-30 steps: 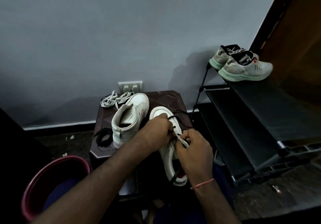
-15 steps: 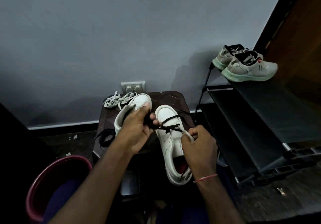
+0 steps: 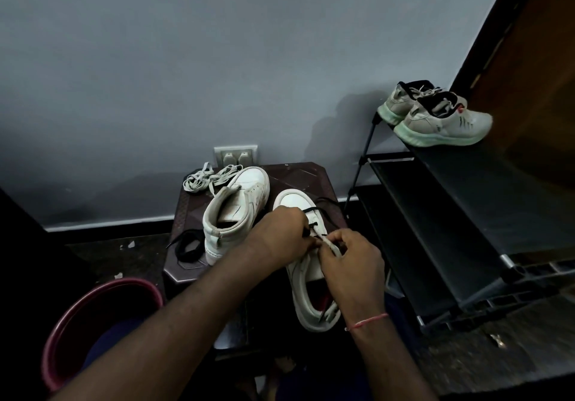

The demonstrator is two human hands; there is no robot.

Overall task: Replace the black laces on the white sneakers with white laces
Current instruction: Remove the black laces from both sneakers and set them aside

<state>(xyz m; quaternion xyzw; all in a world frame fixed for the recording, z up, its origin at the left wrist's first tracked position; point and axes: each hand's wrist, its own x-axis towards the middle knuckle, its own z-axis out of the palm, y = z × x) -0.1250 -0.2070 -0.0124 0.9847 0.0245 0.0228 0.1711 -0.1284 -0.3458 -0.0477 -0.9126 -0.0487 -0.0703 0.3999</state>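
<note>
Head camera looks down on a dark stool (image 3: pixel 300 178) set against the wall, and both hands are busy over the laced sneaker (image 3: pixel 294 203), which lies on the right half of the stool, toe to the wall and heel hanging off the near edge. The left hand (image 3: pixel 280 235) reaches in from the left, fingers curled, pinching the black lace (image 3: pixel 314 208) right at the eyelets. That lace runs out from under its fingertips, across the toe end and off in a loop to the right. The right hand (image 3: pixel 348 260), a red thread (image 3: pixel 368 320) around its wrist, sits just nearer, almost touching the left. Its thumb and fingers nip a pale strip of the shoe's upper, tongue or eyelet edge, hard to say which. Just to the left stands the bare sneaker (image 3: pixel 249 192), no lace in it, heel toward the camera. The white laces (image 3: pixel 211 178) lie bunched at the far left corner of the stool, well away from both hands, below a wall socket (image 3: pixel 236 155). A loose black lace (image 3: pixel 186 246) is coiled by the bare sneaker's heel. A maroon bucket (image 3: pixel 102 291) sits on the floor at lower left, and a black shoe rack (image 3: pixel 451 214) on the right carries grey running shoes (image 3: pixel 445 123) on top.
</note>
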